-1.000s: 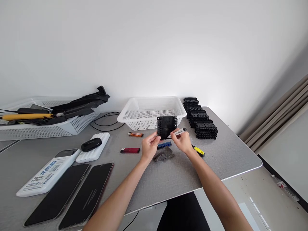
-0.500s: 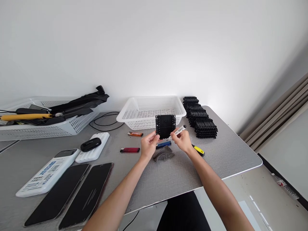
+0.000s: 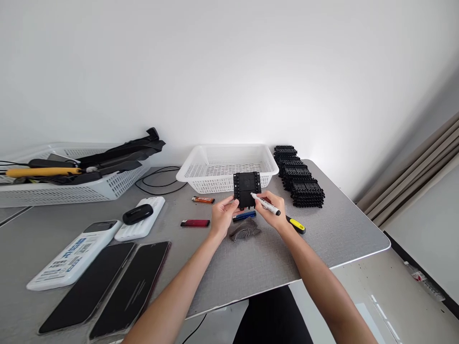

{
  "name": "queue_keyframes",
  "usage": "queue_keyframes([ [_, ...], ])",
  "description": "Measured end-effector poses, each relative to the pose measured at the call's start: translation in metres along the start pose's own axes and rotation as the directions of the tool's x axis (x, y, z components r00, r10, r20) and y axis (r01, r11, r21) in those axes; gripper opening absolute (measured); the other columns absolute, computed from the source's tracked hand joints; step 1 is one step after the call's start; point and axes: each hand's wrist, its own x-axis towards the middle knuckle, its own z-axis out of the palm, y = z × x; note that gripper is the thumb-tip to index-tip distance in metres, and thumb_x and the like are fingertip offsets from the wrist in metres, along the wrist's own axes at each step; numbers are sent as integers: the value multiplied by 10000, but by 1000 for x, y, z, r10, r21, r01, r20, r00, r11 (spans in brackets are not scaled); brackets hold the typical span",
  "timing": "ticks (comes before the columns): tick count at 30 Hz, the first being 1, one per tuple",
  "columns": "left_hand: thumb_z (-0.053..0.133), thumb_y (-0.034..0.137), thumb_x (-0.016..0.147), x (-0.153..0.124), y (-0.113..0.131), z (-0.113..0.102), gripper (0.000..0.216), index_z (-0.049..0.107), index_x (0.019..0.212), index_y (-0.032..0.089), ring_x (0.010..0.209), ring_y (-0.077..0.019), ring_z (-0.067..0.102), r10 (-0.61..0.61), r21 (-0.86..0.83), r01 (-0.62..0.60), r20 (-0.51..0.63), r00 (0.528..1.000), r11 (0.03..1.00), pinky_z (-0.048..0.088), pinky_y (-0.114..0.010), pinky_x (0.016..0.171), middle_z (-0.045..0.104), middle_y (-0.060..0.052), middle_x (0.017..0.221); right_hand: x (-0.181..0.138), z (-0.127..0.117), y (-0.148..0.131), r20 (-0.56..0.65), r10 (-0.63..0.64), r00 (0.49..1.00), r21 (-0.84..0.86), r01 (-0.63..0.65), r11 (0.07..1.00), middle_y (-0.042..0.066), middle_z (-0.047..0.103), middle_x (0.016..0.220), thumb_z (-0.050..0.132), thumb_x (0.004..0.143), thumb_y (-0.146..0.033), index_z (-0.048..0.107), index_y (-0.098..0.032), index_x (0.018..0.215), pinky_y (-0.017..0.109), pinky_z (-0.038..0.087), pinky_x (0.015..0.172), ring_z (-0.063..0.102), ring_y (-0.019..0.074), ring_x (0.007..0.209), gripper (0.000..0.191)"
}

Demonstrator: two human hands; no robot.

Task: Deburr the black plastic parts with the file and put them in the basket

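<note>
A flat black plastic panel with toothed side edges is held up by its lower left corner in my left hand, which is closed on it. My right hand grips a white marker with a dark end. The marker's pale tip points left at the panel's lower right face; whether it touches I cannot tell. Beneath the panel lie a blue lighter and a crumpled grey cloth. A yellow-and-black handle shows beside my right wrist, the rest of it hidden.
Behind the panel stands a white basket; stacked black panels are to its right. An orange lighter and a red lighter lie left. Phones, power banks and a filled basket occupy the table's left side.
The marker has swung round in my right hand: its tip has risen from the panel's lower edge to its face, and its dark end has dropped. My left hand still holds the panel.
</note>
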Motion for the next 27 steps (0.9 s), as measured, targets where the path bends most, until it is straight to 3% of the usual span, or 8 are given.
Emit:
queue_keyframes([
  [9, 825, 524, 603, 0, -4, 0, 779, 664, 1203, 54, 702, -296, 734, 2, 13, -2, 31, 1000, 1000, 604, -473, 724, 766, -97, 775, 1, 0, 6, 35, -8, 999, -21, 9, 1000, 25, 686, 720, 583, 850, -370, 702, -202, 901, 257, 456, 593, 573, 144, 587, 213],
  [27, 836, 510, 595, -2, 3, 0, 752, 680, 1178, 61, 704, -306, 736, -4, 36, 2, 48, 999, 999, 607, -512, 755, 773, -100, 799, -1, 2, 9, 78, -81, 994, -56, 86, 995, 45, 666, 777, 552, 891, -372, 700, -219, 938, 267, 450, 591, 576, 154, 616, 218],
])
